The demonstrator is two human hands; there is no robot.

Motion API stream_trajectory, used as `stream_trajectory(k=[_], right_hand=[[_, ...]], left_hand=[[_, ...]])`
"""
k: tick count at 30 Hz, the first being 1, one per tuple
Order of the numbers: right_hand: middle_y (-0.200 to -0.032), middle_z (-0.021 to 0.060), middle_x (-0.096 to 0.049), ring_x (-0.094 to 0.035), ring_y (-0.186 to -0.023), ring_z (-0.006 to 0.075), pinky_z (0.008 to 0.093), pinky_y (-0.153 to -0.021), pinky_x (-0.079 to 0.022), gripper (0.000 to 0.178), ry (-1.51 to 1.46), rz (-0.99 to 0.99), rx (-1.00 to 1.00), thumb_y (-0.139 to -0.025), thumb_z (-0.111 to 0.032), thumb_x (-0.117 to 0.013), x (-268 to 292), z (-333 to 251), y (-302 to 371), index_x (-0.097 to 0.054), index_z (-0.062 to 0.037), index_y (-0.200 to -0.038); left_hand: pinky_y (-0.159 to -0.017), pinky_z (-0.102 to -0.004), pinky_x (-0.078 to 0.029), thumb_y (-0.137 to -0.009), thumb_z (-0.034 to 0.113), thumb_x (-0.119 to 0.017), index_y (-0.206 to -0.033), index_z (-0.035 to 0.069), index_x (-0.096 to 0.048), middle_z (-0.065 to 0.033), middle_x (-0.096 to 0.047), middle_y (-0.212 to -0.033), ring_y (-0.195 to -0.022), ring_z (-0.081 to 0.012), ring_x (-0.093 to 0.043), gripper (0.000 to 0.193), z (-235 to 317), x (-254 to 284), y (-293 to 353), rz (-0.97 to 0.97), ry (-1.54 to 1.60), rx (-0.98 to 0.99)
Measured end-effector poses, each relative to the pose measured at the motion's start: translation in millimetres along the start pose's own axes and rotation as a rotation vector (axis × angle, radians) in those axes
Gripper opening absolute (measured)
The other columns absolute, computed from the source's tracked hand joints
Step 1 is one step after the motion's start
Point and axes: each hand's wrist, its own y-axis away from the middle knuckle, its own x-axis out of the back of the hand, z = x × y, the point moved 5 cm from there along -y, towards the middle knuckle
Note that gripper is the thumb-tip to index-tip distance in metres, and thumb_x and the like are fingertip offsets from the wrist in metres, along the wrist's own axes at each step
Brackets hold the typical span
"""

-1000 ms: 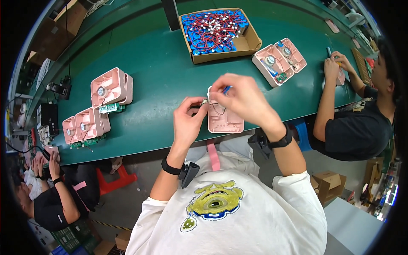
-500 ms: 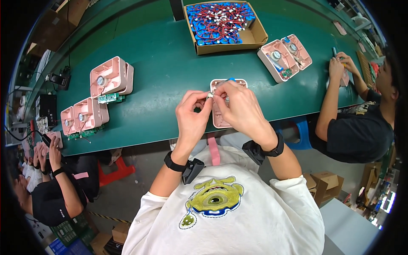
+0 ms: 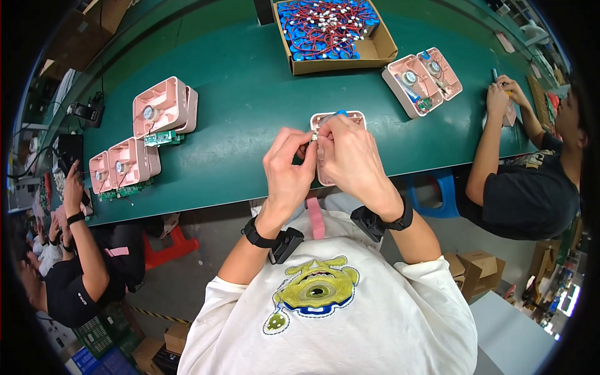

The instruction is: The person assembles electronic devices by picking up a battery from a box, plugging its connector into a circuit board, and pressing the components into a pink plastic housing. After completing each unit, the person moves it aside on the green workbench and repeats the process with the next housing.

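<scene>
small pale connector [image 3: 314, 137] pinched upright, open pink casing [image 3: 323, 174] beneath

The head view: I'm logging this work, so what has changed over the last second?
The right hand came lower over the open pink case, meeting the left hand at the small white connector. At far left, a co-worker's hand moved up the picture. The cardboard box of blue parts and the pink cases at left stayed in place.

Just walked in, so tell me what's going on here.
A person's left hand pinches a small pale part, and the right hand meets it. Both hands are above an open pink housing on the green bench. Beyond stands a cardboard box of red-wired blue parts; more pink housings lie to either side.
</scene>
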Motion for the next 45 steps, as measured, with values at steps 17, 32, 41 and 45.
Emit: stream_trajectory(k=[17,32,41,45], right_hand=[[-0.138,0.0281,-0.052,-0.056,-0.123,0.0448,0.0500,-0.101,-0.051,0.087,0.360,0.008,-0.046,-0.076,-0.026,-0.092,2.9,-5.6,68.4,-0.044,0.0087,-0.140],[-0.145,0.0296,-0.047,-0.051,-0.131,0.0478,0.0534,-0.106,-0.047,0.088,0.347,0.028,-0.099,-0.073,-0.023,-0.091,-1.9,0.1,64.9,-0.044,0.0090,-0.141],[-0.149,0.0324,-0.043,-0.040,-0.141,0.0555,0.0601,-0.113,-0.038,0.085,0.362,0.074,-0.090,-0.073,-0.018,-0.087,-8.7,3.0,61.3,-0.044,0.0088,-0.141],[-0.147,0.0310,-0.044,-0.039,-0.141,0.0551,0.0602,-0.113,-0.037,0.080,0.401,0.138,-0.084,-0.073,-0.016,-0.086,-2.8,19.8,55.4,-0.046,0.0073,-0.139]], left_hand=[[-0.059,-0.0245,-0.057,-0.093,0.004,-0.075,-0.097,-0.007,-0.070,-0.0066,-0.071,-0.078,-0.065,-0.0109,-0.071,0.013,-5.7,0.8,-9.5,-0.356,0.346,0.701],[-0.059,-0.0305,-0.047,-0.089,0.007,-0.080,-0.107,0.001,-0.080,-0.0041,-0.063,-0.072,-0.065,-0.0112,-0.055,0.019,14.8,2.2,13.9,-0.372,-0.064,0.352],[-0.060,-0.0324,-0.042,-0.095,0.009,-0.074,-0.124,0.004,-0.077,-0.0068,-0.051,-0.075,-0.064,-0.0147,-0.047,0.029,12.0,-9.8,16.7,-0.535,-0.054,0.322],[-0.060,-0.0321,-0.043,-0.096,0.007,-0.073,-0.131,0.003,-0.073,-0.0076,-0.052,-0.079,-0.064,-0.0151,-0.047,0.036,19.1,-15.0,11.5,-0.568,-0.012,0.265]])
